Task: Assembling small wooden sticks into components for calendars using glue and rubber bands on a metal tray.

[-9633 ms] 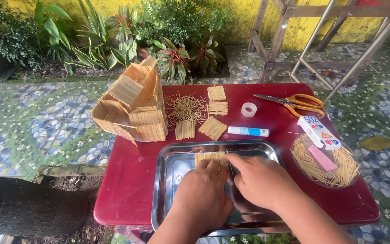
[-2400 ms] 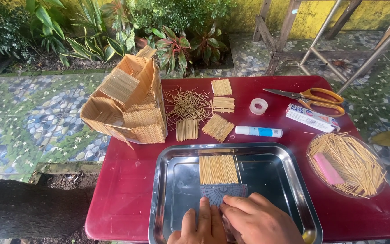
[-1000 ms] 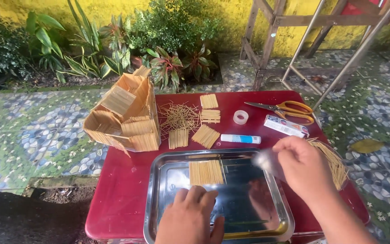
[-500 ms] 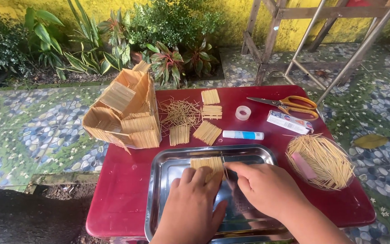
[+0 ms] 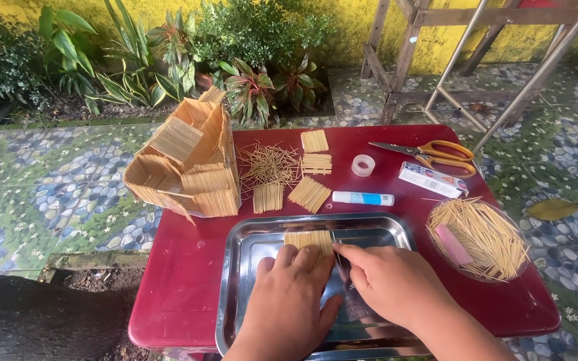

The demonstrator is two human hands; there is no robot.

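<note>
— Where is the toothpick panel?
— In the steel tray, on its far side. The left hand lies flat on it; the right hand pinches one toothpick beside it.

A red surface is seen. A steel tray is set at its near edge; beyond the tray a stick house, stick panels, glue, tape and scissors are laid, a stick bowl to its right.

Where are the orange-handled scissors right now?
The scissors lie at the far right of the red table, just beyond the small white box and right of the tape roll.
</note>
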